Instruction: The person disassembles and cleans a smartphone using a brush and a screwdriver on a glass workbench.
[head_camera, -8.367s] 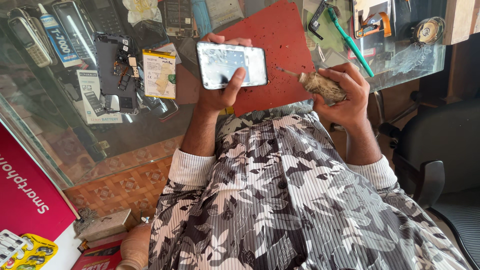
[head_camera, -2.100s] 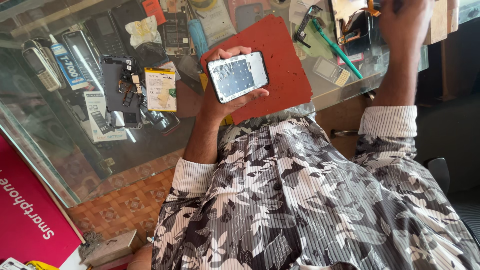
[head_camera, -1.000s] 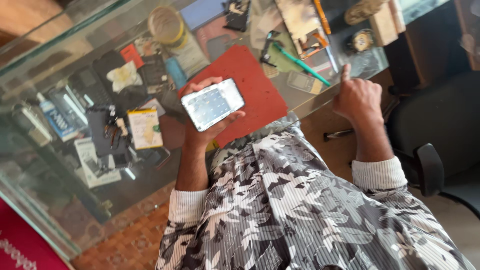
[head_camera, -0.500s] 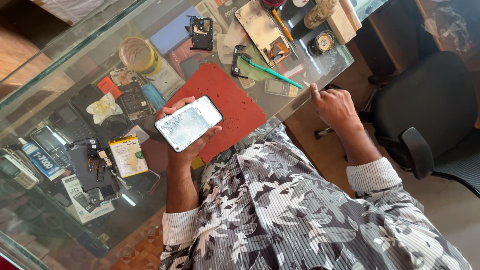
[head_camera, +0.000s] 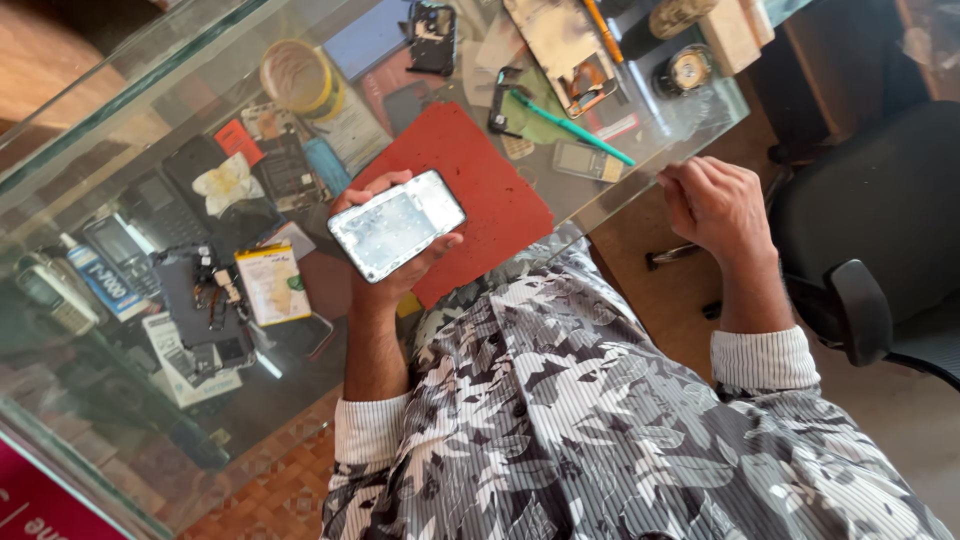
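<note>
Phone (head_camera: 397, 223) in left hand (head_camera: 385, 270): glossy glass face w/ pale glare, smooth edge. Counter top (head_camera: 130, 120): clear, reflective glass; red mat (head_camera: 490, 190) on it is matt, rough-looking, speckled w/ grit; teal tool (head_camera: 572, 127) looks like smooth plastic; tape roll (head_camera: 292, 76) looks papery, dull. Shirt sleeve (head_camera: 765, 358) at right hand (head_camera: 712, 200): ribbed woven cloth, matt; chair armrest (head_camera: 862, 310): smooth black plastic, slight sheen.

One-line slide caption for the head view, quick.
Left hand holds a phone over the red mat; right hand rests closed at the glass counter corner.
</note>
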